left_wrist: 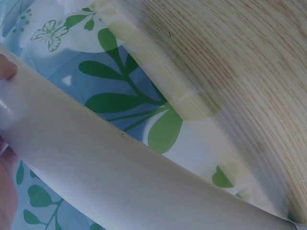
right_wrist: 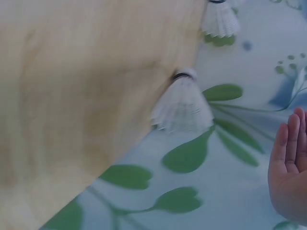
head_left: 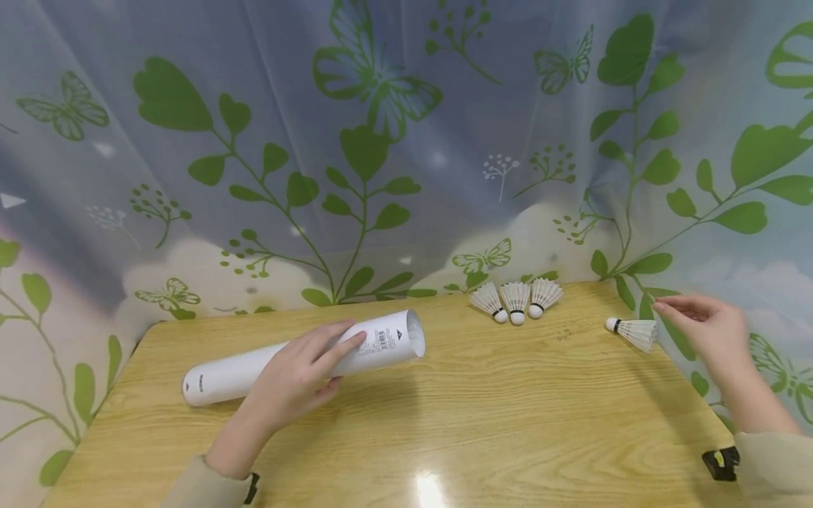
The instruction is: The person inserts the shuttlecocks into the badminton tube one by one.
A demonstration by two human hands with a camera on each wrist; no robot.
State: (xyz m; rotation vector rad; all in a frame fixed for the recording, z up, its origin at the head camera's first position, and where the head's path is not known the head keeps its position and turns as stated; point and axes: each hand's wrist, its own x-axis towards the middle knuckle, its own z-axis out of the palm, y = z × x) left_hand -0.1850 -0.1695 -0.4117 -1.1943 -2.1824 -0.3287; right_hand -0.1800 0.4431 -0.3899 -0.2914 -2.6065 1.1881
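My left hand (head_left: 298,370) grips a white cardboard shuttlecock tube (head_left: 244,368) round its middle. The tube lies slanted over the table's left half, its right end uncapped and raised, with small black print near it. In the left wrist view the tube (left_wrist: 96,153) fills the lower part, with a fingertip (left_wrist: 6,67) on it. At the right edge of the table a white feather shuttlecock (head_left: 635,332) lies on its side, cork to the left. My right hand (head_left: 711,331) hovers just right of its feathers, holding nothing; its fingers (right_wrist: 291,143) look straight in the right wrist view.
Three more shuttlecocks (head_left: 517,300) lie side by side at the table's back edge, corks toward me. The wooden table (head_left: 508,409) meets a leaf-and-butterfly patterned curtain (head_left: 406,176) behind and at both sides. Black straps (head_left: 721,464) sit at the wrists.
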